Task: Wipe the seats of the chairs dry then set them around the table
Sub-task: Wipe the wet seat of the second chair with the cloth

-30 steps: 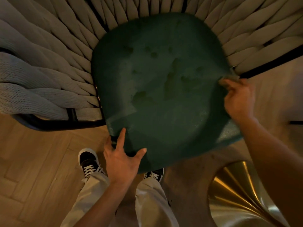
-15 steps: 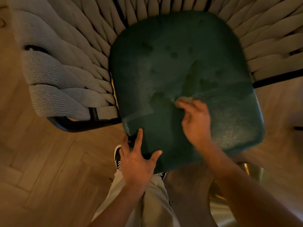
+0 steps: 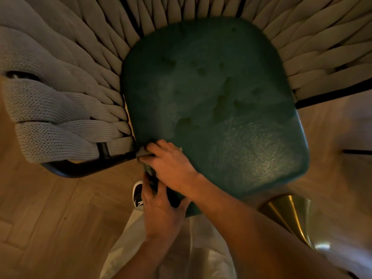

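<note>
Right hand fingers pinch a small cloth at the green seat near-left corner. Left hand fingers spread, gripping the seat's front edge.

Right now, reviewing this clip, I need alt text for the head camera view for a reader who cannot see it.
Seen from above, a person's right hand presses a small cloth on the front left corner of a dark green chair seat still blotched with wet patches, while the left hand grips the seat's front edge. Grey woven straps form the chair's back, over a wooden floor.
</note>
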A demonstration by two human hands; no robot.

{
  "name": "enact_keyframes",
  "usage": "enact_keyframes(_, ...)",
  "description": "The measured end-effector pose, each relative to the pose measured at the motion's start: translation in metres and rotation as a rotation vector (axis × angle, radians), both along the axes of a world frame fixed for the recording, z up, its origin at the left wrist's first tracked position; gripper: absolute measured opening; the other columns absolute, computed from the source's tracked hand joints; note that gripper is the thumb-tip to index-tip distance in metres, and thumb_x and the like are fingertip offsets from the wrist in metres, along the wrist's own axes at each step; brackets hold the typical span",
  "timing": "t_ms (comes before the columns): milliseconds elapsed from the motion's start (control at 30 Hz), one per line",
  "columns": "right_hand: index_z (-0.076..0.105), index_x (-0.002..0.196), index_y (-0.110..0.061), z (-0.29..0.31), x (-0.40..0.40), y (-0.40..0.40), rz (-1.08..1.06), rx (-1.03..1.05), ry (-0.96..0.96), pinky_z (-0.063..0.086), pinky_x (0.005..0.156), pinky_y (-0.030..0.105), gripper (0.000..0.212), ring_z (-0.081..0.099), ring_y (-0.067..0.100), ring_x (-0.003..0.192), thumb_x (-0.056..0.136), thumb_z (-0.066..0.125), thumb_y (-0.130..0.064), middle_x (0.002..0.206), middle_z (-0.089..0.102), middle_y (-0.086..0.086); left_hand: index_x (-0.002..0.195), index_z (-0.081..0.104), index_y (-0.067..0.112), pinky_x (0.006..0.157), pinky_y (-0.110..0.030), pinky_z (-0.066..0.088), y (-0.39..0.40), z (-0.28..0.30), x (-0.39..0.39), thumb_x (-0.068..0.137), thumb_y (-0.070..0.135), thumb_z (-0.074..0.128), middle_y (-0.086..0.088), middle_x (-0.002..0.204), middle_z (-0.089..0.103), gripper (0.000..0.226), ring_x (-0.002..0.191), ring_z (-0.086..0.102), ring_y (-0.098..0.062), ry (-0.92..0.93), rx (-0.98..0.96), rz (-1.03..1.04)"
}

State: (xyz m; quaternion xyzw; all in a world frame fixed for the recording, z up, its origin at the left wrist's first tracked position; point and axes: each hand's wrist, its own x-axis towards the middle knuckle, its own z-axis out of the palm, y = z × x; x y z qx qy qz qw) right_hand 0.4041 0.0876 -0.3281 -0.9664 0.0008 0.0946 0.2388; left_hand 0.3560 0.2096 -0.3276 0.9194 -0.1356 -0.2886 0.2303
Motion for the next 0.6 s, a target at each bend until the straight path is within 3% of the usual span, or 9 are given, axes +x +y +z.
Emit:
enact_keyframes(100, 0.073, 0.101, -0.018, -0.006, -0.019, -0.035, -0.130, 0.008, -0.121, 0.053, 0.074, 0.038, 0.040, 0.059, 0.031, 0.088, 0.070, 0.048, -0.012, 0.101, 0.064, 0.007, 0.146, 0.040, 0.018, 0.108, -0.053, 0.036, -0.009, 0.005, 0.003, 0.061, 0.043, 0.087, -0.025, 0.151, 0.025, 0.100, 0.137, 0.030, -0.043, -0.036, 0.009, 0.049)
enact_keyframes(233, 0.070, 0.103, -0.021, -0.016, -0.057, -0.111, -0.318, 0.013, -0.235, 0.051, 0.079, 0.034, 0.046, 0.060, 0.032, 0.089, 0.068, 0.043, -0.008, 0.099, 0.066, 0.011, 0.147, 0.036, 0.032, 0.108, -0.056, 0.037, -0.026, 0.009, 0.013, 0.065, 0.054, 0.080, -0.018, 0.156, 0.015, 0.095, 0.141, 0.023, -0.039, -0.072, 0.000, 0.063)
enact_keyframes(367, 0.072, 0.108, -0.018, -0.020, -0.093, -0.193, -0.495, -0.054, -0.119, 0.043, 0.095, 0.034, 0.043, 0.060, 0.033, 0.099, 0.078, 0.042, -0.012, 0.111, 0.067, 0.012, 0.147, 0.033, 0.041, 0.108, -0.058, 0.036, -0.040, 0.005, 0.020, 0.067, 0.061, 0.075, -0.013, 0.159, 0.011, 0.092, 0.144, 0.018, -0.038, -0.080, 0.084, 0.059)
enact_keyframes(433, 0.071, 0.111, -0.022, -0.013, -0.110, -0.230, -0.573, -0.134, -0.059, 0.037, 0.096, 0.029, 0.046, 0.057, 0.030, 0.103, 0.081, 0.036, -0.018, 0.116, 0.065, 0.008, 0.146, 0.034, 0.041, 0.108, -0.059, 0.035, -0.042, 0.002, 0.018, 0.068, 0.061, 0.074, -0.015, 0.158, 0.013, 0.090, 0.143, 0.020, -0.041, -0.089, 0.125, 0.058)
enact_keyframes(600, 0.066, 0.115, -0.031, -0.012, -0.138, -0.296, -0.873, -0.227, -0.049, 0.044, 0.095, 0.037, 0.041, 0.058, 0.031, 0.101, 0.085, 0.042, -0.017, 0.118, 0.065, 0.006, 0.147, 0.034, 0.042, 0.108, -0.059, 0.035, -0.045, 0.000, 0.017, 0.069, 0.060, 0.074, -0.015, 0.158, 0.014, 0.089, 0.142, 0.021, -0.042, -0.107, 0.178, 0.054)
